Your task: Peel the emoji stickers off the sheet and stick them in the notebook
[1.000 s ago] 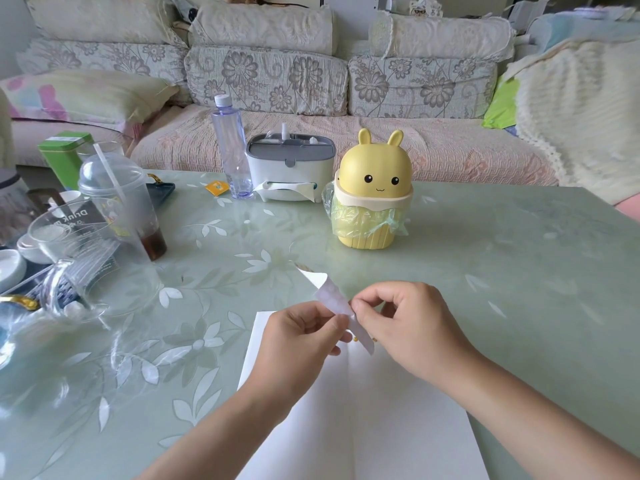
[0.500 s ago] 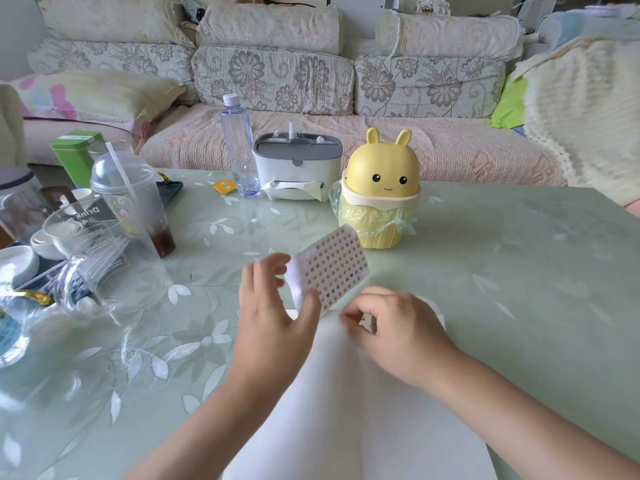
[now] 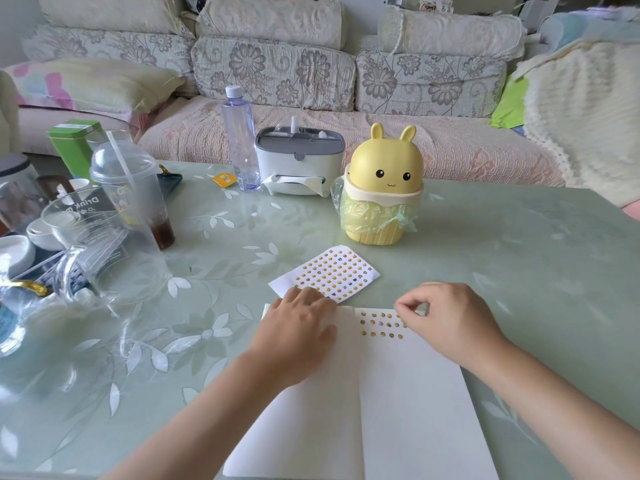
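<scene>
The left hand (image 3: 298, 330) lies flat on the left page of the open notebook (image 3: 398, 410), fingers straight, holding nothing. The right hand (image 3: 446, 323) pinches thumb and forefinger together beside the stuck stickers (image 3: 381, 325) on the right page; if a sticker is between them, I cannot tell. The sticker sheet (image 3: 332, 271) lies just beyond the left fingertips (image 3: 308, 292), touching them.
</scene>
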### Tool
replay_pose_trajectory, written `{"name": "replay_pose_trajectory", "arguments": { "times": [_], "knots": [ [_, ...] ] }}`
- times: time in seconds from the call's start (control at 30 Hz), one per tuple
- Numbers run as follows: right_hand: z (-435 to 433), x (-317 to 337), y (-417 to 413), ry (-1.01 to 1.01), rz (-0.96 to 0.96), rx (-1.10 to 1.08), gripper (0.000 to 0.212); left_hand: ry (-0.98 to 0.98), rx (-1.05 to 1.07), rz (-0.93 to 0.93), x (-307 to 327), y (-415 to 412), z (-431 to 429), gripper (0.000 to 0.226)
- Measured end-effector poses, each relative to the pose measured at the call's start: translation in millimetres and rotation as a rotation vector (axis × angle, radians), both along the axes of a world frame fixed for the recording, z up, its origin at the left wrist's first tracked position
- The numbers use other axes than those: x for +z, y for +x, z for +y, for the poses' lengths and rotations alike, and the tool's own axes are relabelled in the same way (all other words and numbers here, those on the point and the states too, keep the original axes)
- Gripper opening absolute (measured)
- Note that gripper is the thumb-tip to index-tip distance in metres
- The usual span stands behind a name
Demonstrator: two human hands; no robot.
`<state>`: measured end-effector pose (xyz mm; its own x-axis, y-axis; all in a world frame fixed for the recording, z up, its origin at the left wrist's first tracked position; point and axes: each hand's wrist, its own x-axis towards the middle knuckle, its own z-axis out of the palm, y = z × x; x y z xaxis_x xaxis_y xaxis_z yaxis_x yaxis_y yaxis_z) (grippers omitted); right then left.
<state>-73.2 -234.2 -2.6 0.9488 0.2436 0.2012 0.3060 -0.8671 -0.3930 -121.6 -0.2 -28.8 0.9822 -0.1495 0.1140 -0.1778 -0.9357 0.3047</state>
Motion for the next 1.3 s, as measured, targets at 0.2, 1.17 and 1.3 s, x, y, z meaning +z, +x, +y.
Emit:
{"name": "replay_pose_trajectory", "arguments": {
  "times": [0.2, 1.17, 1.3],
  "knots": [
    [-26.8, -24.8, -4.3, -0.071, -0.220, 0.115, 0.012, -0.008, -0.046, -0.041, -2.7, 2.8, -11.4, 0.039],
    [-50.3, -37.2, -24.2, -0.159, -0.320, 0.378, 0.023, -0.051, -0.052, 0.017, -4.5, 3.6, -28.8, 0.036],
    [-47.3, -30.7, -24.9, -0.153, -0.313, 0.347, 0.022, -0.100, -0.043, 0.000, -4.2, 5.4, -30.6, 0.042]
  ]
}}
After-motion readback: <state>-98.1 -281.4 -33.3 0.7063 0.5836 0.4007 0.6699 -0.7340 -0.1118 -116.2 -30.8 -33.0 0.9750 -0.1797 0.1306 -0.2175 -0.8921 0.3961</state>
